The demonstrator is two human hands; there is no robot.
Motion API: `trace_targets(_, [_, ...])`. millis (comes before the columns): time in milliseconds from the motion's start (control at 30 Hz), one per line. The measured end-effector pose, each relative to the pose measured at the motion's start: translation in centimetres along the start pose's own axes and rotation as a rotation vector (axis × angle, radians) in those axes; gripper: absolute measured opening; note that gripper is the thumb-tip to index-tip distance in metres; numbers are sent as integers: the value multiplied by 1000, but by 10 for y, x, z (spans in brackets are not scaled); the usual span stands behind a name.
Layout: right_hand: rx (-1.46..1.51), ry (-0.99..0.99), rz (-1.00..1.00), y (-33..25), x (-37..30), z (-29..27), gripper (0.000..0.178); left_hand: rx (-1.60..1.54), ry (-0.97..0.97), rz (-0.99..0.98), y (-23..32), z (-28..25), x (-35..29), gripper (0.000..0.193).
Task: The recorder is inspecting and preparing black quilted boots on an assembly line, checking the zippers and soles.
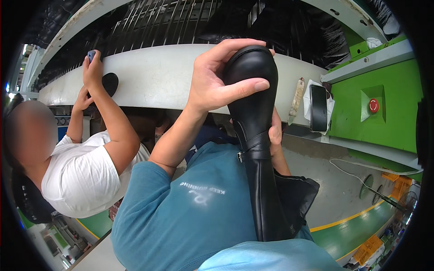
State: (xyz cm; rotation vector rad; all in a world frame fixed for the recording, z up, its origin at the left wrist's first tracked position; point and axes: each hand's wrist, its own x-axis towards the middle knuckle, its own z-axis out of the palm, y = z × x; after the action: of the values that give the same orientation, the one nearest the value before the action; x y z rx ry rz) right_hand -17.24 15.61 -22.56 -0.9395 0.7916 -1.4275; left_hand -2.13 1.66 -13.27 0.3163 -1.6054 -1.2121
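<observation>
At the left, a co-worker in a white shirt (83, 180) grips a small blue object (91, 56) in one raised hand, with a black oval piece (110, 84) beside the forearms. A long white ledge (153, 77) runs across from there, its near edge curving toward the centre; between the black piece and the wearer, its surface lies bare, leaving open room.

Near the centre, the wearer's left hand (212, 81) is spread around the toe of a black boot (253, 108), fingers over the far end, thumb across the top. The boot is held in front of the wearer's teal shirt (203, 198), toe pointing away over the ledge, shaft running back toward the body, its long axis nearly upright in view. A strap with a buckle circles the ankle. The right hand (275, 133), mostly hidden, holds the ankle from behind.

Farther right, just past the boot, lie a wrapped-handle tool (296, 99) and a dark phone (318, 108), close to a green machine (398, 113); below them is open grey floor (334, 162).
</observation>
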Motion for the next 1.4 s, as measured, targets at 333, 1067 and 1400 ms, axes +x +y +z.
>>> trace_targets(333, [-37,-15,23,-3,-2,-2,116,10,18,-67,7,3,-4,59])
trace_targets(1067, [-282,181,-126,36,-54,-21,85,5,181,-10,58,1,-29,64])
trace_targets(1400, [-880,361,-692,28,-28,-45,42,-317,115,-20,46,-26,-60,74])
